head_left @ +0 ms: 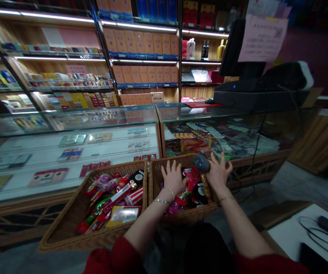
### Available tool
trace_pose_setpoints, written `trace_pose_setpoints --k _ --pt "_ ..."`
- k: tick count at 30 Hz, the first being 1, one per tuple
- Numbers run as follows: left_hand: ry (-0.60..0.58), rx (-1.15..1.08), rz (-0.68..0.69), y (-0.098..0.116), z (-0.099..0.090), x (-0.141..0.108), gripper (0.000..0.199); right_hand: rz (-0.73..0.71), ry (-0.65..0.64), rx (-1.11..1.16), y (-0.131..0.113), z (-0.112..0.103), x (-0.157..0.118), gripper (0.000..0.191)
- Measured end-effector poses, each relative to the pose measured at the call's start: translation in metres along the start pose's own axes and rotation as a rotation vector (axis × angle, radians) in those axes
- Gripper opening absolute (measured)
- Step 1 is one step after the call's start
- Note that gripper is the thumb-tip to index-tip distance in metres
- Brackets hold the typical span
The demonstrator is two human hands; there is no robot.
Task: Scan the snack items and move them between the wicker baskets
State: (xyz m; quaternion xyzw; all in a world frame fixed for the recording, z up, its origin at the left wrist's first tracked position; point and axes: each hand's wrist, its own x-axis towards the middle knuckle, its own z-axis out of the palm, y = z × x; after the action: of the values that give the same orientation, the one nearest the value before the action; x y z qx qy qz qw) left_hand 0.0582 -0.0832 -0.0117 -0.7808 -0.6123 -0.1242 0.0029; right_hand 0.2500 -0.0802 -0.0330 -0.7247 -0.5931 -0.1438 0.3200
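My left hand reaches over the right wicker basket, fingers spread, with nothing seen in it. Beneath and beside it lie red candy packets and a black round-labelled package. At the same basket's right side, my right hand holds a dark grey barcode scanner with a small blue light. Its outer fingers stick out, and the palm hides the scanner's handle. A long yellow packet lies just below it. The left wicker basket carries mixed candies, including a red-and-white striped package.
Glass display counters stand right behind the baskets, with flat packs inside. A monitor and a dark machine sit on the right counter, with hanging cables. At lower right is a white tabletop with a cord. Stocked shelves line the back wall.
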Motion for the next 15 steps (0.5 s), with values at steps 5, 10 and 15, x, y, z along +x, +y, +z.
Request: trace_pose_setpoints --k 5,10,15 --pt "-0.233 0.025 0.020 0.026 0.011 0.008 0.068 0.059 0.004 0.023 0.001 0.002 -0.003 0.039" --pt "-0.427 0.030 -0.001 0.038 0.029 0.017 0.067 0.073 -0.003 0.048 0.004 0.009 -0.005 0.041" --pt "-0.530 -0.043 -0.025 0.037 0.049 0.023 0.059 0.089 -0.006 0.070 0.005 0.013 -0.003 0.040"
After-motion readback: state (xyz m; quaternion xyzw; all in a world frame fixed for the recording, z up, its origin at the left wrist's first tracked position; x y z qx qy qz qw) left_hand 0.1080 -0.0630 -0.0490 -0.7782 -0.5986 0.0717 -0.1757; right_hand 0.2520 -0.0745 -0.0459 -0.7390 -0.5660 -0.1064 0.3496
